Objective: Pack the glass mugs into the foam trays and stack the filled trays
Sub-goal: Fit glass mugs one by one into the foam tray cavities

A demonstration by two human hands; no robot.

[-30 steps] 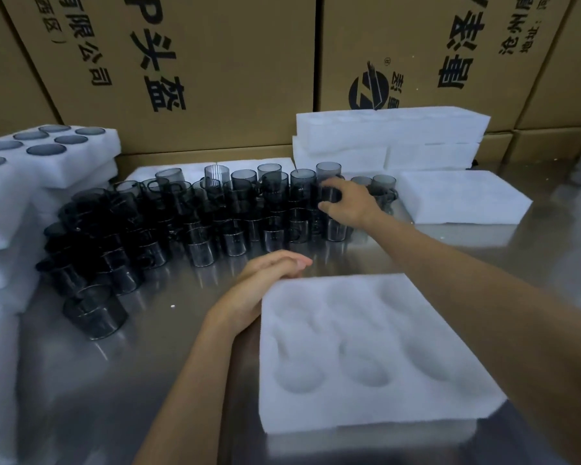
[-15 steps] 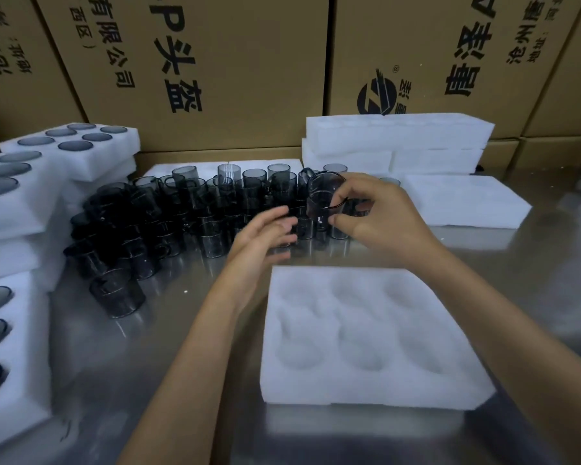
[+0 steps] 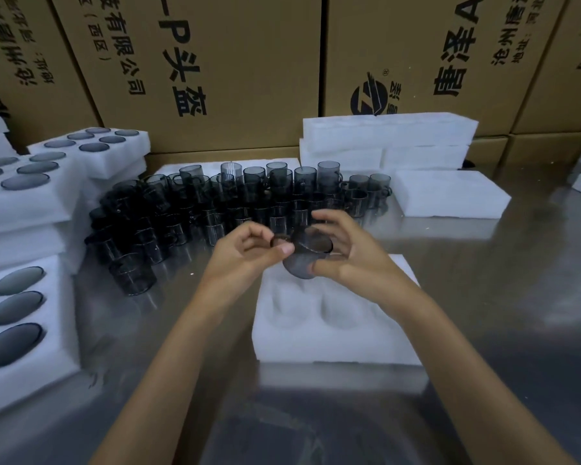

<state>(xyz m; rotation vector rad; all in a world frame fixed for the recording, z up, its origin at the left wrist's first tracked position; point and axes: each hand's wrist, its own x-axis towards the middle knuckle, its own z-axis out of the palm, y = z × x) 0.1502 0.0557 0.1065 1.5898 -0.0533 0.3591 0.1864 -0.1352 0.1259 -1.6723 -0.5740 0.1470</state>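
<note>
Both hands hold one smoky grey glass mug [image 3: 304, 255] tilted just above the far edge of the empty white foam tray [image 3: 336, 327], right hand [image 3: 346, 255] gripping its body, left hand [image 3: 249, 251] pinching its handle, the pockets lying nearer the person.

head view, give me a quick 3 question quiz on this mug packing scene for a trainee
1. True or false: the foam tray in front of the person already has mugs in its pockets.
2. Which hands hold the mug? A) left only B) right only C) both
3. Fill in: the loose mugs stand on the table between the filled trays on the person's ____ and the plain foam blocks.

Key:
1. False, its visible pockets are bare.
2. C, the left hand pinches the handle side while the right hand cups the body.
3. left
</note>
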